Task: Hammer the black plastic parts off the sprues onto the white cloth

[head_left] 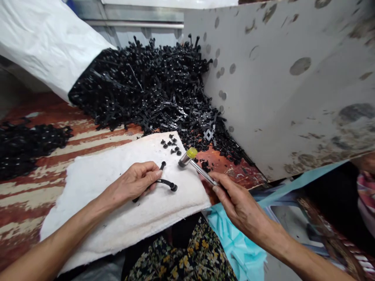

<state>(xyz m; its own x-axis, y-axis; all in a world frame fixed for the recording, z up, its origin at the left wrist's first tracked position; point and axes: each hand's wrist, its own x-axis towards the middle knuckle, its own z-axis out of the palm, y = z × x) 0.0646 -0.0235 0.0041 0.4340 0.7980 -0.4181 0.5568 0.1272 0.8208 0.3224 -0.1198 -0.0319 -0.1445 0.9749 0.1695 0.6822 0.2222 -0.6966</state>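
My left hand (137, 180) pinches a black linkage part (167, 183) with curved arms and round knobs at their ends, low over a white cloth pad (96, 187). Its middle is hidden by my fingers. In my right hand (234, 195) is a small hammer (202, 171) with a metal shaft and a yellow face on its head. The hammer head is above the pad's right side, apart from the linkage part. Several small black plugs (172, 147) lie on the pad's far corner.
A big heap of black linkage parts (140, 86) spills from a white sack (55, 43) at the back. Another black pile (29, 144) lies at left on the worn red tabletop (82, 136). A stained grey panel (278, 86) stands on the right. Turquoise plastic (234, 242) hangs below.
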